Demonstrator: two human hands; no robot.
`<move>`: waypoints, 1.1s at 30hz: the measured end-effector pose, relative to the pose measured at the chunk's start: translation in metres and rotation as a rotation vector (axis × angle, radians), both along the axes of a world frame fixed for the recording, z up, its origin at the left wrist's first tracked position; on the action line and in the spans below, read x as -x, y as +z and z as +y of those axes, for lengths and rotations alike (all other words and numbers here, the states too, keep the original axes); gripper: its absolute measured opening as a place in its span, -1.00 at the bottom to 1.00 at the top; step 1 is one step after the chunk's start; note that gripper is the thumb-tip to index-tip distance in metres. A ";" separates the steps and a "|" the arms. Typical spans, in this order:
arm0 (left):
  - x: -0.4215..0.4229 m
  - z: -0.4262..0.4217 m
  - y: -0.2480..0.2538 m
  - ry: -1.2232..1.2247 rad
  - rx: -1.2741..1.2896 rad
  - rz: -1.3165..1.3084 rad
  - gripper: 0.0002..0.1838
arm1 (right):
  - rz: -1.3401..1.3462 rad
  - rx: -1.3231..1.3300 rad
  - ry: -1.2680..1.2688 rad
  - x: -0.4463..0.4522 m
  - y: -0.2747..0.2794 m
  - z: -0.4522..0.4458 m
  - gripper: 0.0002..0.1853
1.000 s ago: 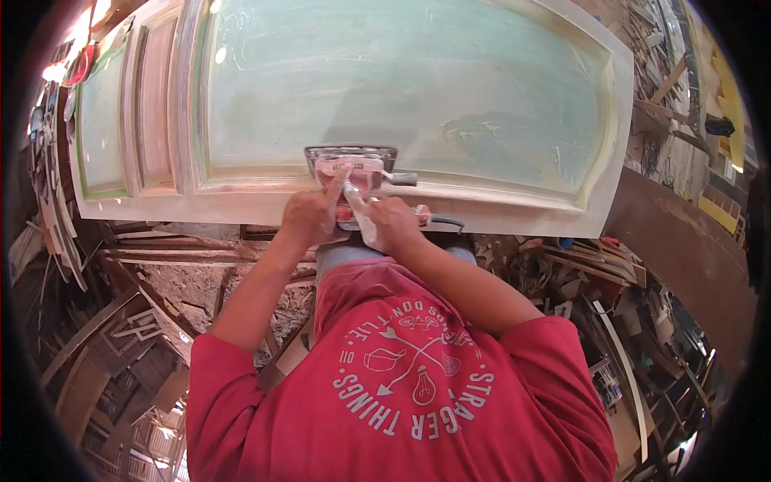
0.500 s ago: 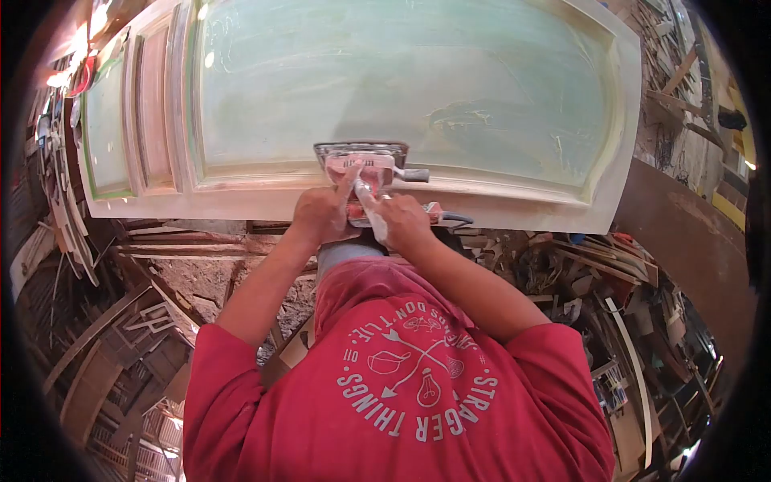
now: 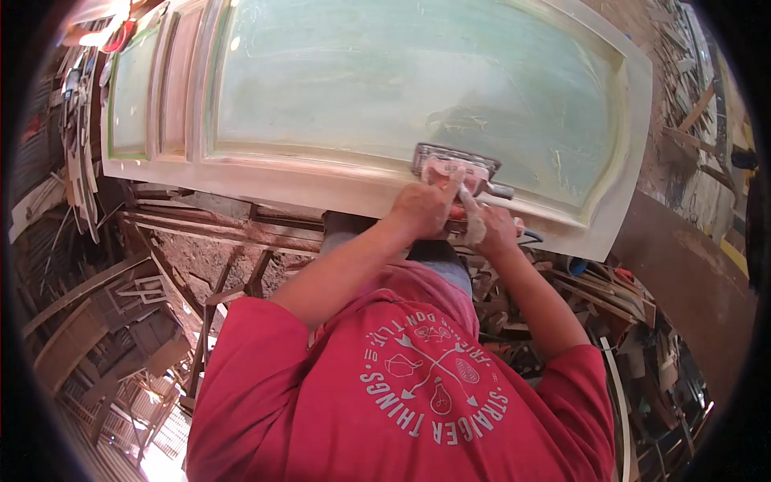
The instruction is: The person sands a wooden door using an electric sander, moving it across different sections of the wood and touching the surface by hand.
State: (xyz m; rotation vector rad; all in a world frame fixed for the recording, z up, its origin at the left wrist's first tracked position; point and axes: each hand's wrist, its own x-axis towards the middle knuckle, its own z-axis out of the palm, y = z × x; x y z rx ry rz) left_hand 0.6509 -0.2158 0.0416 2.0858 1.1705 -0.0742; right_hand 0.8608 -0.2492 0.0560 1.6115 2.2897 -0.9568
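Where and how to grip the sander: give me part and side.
I'd take the sander by its reddish rear body, coming from the wearer's side: that narrower part reaches back toward the wearer, while the broad pad sits at the far end. The cord shows at the right.

The far edge of my panel [image 3: 321, 88] is cut off at the top. My left hand [image 3: 422, 210] and right hand [image 3: 491, 229] hide much of the sander [image 3: 440, 168]; its underside is out of my sight, its lettering too small to read. I lose the cord [image 3: 532, 235] by the panel's near edge. The red thing [image 3: 119, 37] at the left end is blurred.
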 end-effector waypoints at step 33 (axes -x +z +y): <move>0.294 0.036 -0.016 0.030 -0.029 0.033 0.23 | -0.030 0.107 0.033 0.293 -0.008 0.046 0.03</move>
